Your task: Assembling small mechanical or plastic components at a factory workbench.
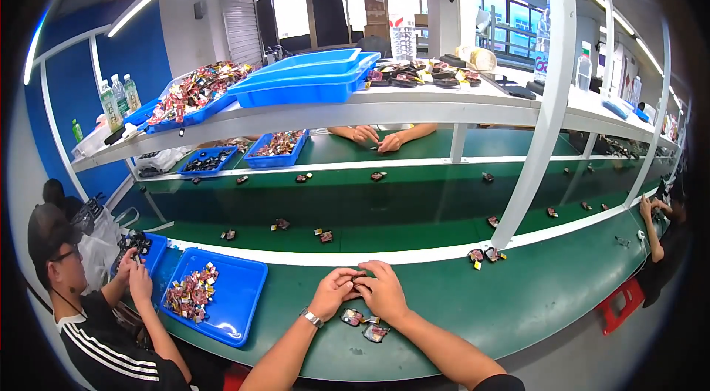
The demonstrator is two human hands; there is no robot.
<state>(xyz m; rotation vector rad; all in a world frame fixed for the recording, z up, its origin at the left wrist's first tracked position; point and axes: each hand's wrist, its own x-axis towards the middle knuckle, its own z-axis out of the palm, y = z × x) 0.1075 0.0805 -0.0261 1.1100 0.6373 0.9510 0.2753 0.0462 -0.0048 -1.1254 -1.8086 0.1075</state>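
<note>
two hands, left hand (334, 290) and right hand (381, 290), pinch together on a hidden small piece at lower centre; likely light, stiff, best held by its edges.

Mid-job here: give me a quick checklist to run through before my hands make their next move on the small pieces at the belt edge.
1. Left hand and right hand together over the green work surface: ok.
2. Item pinched between them: cannot tell, fingers hide it.
3. Small packets beside the wrists, within reach: ok.
4. Blue tray of pieces to the left, stocked: ok.
5. Neighbour's hands apart from mine: ok.
6. Loose pieces at the white divider: ok, apart from my hands.
</note>
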